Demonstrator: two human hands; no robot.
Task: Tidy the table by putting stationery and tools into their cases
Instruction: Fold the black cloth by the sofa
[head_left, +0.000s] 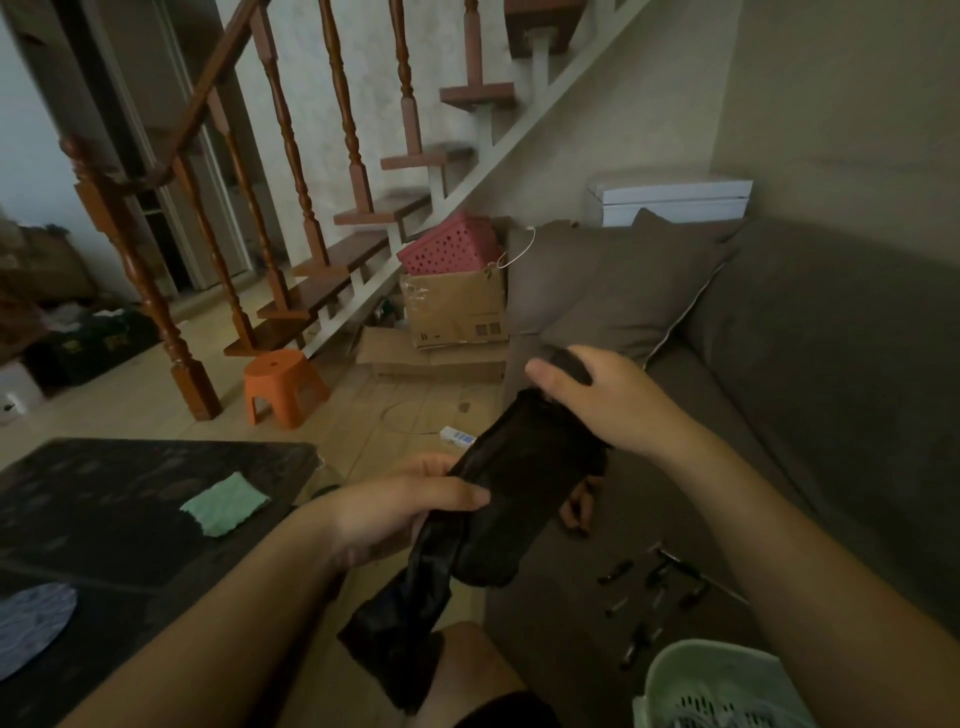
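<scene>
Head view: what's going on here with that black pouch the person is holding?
A person holds a black pouch above the edge of the sofa. The left hand grips its lower part. The right hand grips a dark item at its upper end, too dim to identify. Several small tools lie loose on the sofa seat. A green cloth lies on the dark table.

matt black cloth pouch (519, 483), glossy orange plastic stool (283, 387), varnished wooden banister (150, 291)
</scene>
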